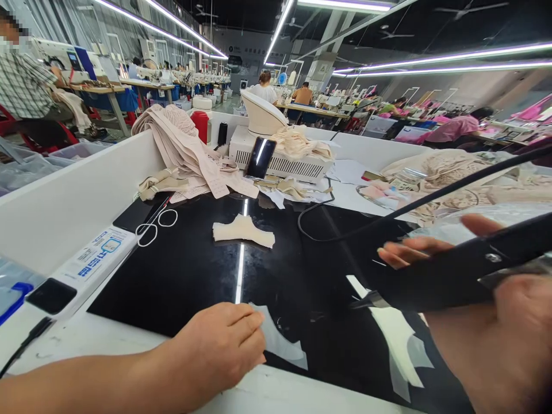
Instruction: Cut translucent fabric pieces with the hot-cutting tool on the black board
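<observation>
My left hand (224, 342) is closed at the front edge of the black board, its fingertips pinching a curved, translucent whitish cut piece (282, 345). My right hand (495, 322) grips a black-bodied tool (448, 270) with a screw and a pointed metal tip; motion blurs it slightly. Under that tip lies a cream fabric piece (394, 339), with translucent material showing along its edges. Farther back, a separate cream cut piece (244, 231) lies flat on the glossy black board (181, 287).
A black cord (366, 230) loops across the board and rises to the right. Behind stand a white slotted machine (280, 161), a leaning phone (260, 156) and beige fabric strips (181, 144). A white box (92, 264) lies left. More beige fabric (452, 172) is heaped right.
</observation>
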`<state>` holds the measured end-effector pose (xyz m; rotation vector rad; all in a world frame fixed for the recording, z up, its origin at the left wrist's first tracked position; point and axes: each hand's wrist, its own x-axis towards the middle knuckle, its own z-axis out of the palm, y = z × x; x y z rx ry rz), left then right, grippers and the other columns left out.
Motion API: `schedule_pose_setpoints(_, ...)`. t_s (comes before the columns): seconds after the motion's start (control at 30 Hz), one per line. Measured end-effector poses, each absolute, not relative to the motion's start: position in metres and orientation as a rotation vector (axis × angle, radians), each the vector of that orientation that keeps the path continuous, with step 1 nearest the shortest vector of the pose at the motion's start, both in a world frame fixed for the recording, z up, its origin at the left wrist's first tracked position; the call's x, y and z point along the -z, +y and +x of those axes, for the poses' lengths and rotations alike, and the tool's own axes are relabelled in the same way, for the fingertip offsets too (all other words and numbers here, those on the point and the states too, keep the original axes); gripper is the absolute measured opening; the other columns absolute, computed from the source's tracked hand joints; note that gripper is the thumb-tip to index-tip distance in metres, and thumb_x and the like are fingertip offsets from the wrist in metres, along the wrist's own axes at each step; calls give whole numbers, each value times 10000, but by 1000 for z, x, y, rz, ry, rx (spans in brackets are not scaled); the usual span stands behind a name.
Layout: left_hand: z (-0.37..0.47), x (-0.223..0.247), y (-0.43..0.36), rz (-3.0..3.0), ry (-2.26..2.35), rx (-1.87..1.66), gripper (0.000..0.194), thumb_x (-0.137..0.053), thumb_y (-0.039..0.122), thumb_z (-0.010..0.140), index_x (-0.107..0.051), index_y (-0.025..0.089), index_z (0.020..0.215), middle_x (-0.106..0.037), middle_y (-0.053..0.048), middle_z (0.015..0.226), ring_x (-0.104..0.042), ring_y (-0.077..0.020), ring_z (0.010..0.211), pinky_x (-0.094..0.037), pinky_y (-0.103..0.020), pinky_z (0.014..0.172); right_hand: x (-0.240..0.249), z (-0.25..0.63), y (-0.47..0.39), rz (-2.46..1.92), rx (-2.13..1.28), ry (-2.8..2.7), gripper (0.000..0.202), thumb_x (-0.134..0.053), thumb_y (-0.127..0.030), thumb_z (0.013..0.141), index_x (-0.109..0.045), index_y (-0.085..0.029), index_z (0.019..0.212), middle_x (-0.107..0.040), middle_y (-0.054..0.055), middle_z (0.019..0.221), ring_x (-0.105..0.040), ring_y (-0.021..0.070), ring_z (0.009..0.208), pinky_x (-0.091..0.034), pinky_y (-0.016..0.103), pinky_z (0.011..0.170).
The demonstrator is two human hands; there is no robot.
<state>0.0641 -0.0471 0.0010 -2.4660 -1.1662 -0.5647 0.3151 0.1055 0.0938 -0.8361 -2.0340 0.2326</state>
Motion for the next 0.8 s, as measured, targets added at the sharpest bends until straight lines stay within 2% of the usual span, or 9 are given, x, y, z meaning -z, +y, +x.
schedule_pose_setpoints(0.07,64,-2,-47,-2449,-1152,574,246,-509,144,1042,-651,158,841,-740,-23,994,-675,-149,1059,-497,-306,1048,-107,293,106,-807,-788,-1611,413,-492,-486,993,-585,-282,1339,-674,89,923,-707,257,841,-601,449,756)
schedule_pose_setpoints(0.1,63,-3,-47,-2439,-1144,584,251,-503,146,1046,-657,154,848,-739,-18,980,-676,-145,1053,-495,-301,1048,-111,283,104,-768,-928,-1502,355,-681,-489,884,-663,-286,1175,-661,40,785,-681,221,703,-595,420,675)
schedule_pose_setpoints(0.13,63,-3,-47,-2429,-1141,593,252,-499,154,1050,-663,149,860,-740,-15,974,-676,-142,1048,-493,-298,1049,-114,274,100,-695,-976,-1420,428,-815,-485,743,-682,-286,1096,-656,13,720,-649,207,607,-578,401,589)
schedule_pose_setpoints(0.17,63,-3,-47,-2424,-1141,596,244,-498,159,1052,-668,144,878,-741,-14,978,-676,-140,1049,-491,-295,1053,-115,264,96,-668,-1021,-1394,493,-869,-497,668,-684,-284,1073,-670,6,711,-641,205,588,-574,391,560)
schedule_pose_setpoints(0.23,62,-3,-47,-2421,-1148,597,224,-502,160,1052,-674,134,912,-744,-16,997,-676,-137,1058,-489,-290,1058,-111,246,84,-580,-1069,-1357,513,-893,-502,631,-682,-281,1042,-671,-12,685,-621,190,549,-563,355,501)
schedule_pose_setpoints(0.33,62,-1,-46,-2417,-1144,637,218,-500,158,1050,-671,129,918,-749,-28,1020,-683,-140,1056,-510,-294,1036,-100,222,67,-449,-1139,-1258,440,-876,-462,682,-664,-276,1020,-640,-40,697,-578,150,502,-520,290,420)
schedule_pose_setpoints(0.57,63,-1,-46,-2414,-1169,702,197,-527,168,1032,-667,138,896,-754,-52,1090,-696,-160,1053,-578,-298,947,-83,196,56,-359,-1204,-1211,390,-833,-425,767,-651,-290,1084,-640,-47,750,-599,132,553,-532,255,460)
schedule_pose_setpoints(0.8,64,-9,-46,-2424,-1194,682,156,-549,150,1008,-682,128,929,-760,-51,1101,-712,-177,1020,-609,-301,900,-77,195,59,-376,-1158,-1217,377,-826,-421,779,-656,-284,1087,-638,-45,768,-614,135,569,-551,269,495)
